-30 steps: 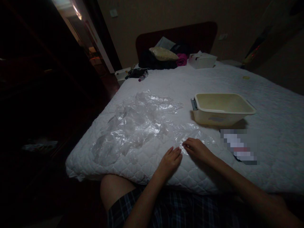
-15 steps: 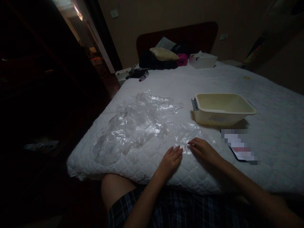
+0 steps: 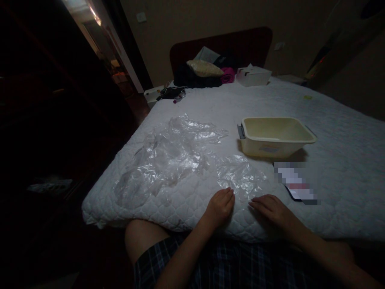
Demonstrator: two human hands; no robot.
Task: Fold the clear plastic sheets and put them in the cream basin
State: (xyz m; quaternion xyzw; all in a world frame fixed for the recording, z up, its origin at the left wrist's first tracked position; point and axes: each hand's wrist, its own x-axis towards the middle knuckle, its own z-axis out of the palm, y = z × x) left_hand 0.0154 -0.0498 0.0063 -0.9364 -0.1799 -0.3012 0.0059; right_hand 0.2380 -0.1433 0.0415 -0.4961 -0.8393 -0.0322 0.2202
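Observation:
My left hand (image 3: pixel 221 205) is at the near edge of a crinkled clear plastic bag (image 3: pixel 237 174), its fingers pressed together and curled down onto the film. Opposite it, my right hand (image 3: pixel 269 208) has thumb and fingertips brought together at the bag's near right corner. A short gap separates the two hands, with thin shiny film between them. The exact grip under the fingertips is hard to see. More clear plastic film (image 3: pixel 171 154) lies crumpled to the left on the white quilted bed (image 3: pixel 186 210).
A cream plastic basin (image 3: pixel 276 148) with grey handles stands behind my right hand. A phone-like flat object (image 3: pixel 296 184), blurred out, lies right of the bag. Farther back are a white box (image 3: pixel 254 76), a pink roll (image 3: pixel 227 75) and a beige pillow (image 3: pixel 205 68).
Both hands have drawn back toward me, and the right has also shifted a little rightward. The left fingers, spread before, are now together. The view has shifted slightly.

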